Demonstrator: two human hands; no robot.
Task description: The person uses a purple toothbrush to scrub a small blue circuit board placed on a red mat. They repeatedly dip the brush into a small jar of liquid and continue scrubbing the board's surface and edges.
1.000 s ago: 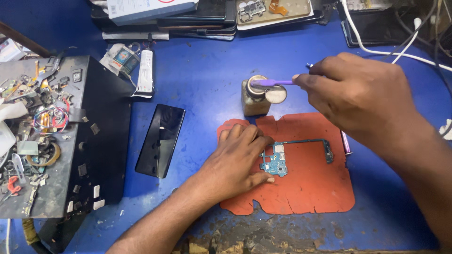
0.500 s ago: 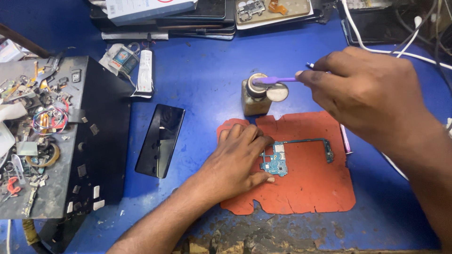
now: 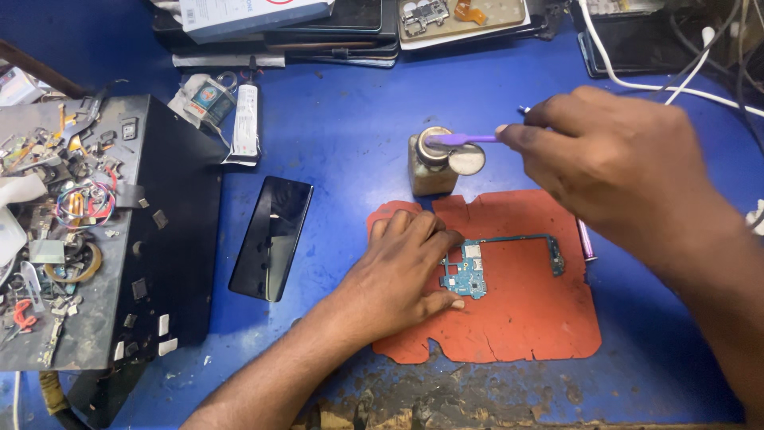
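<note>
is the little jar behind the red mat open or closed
Open: the jar stands upright, its round lid flipped aside, and the purple brush in the right hand reaches its mouth.

— Where's the left hand (image 3: 402, 271)?
— Pressing the blue circuit board (image 3: 469, 275) onto the red mat (image 3: 517, 318).
— The right hand (image 3: 613, 163)?
— Farther back, dipping a purple brush (image 3: 461, 139) into the small open jar (image 3: 432, 163).
</note>
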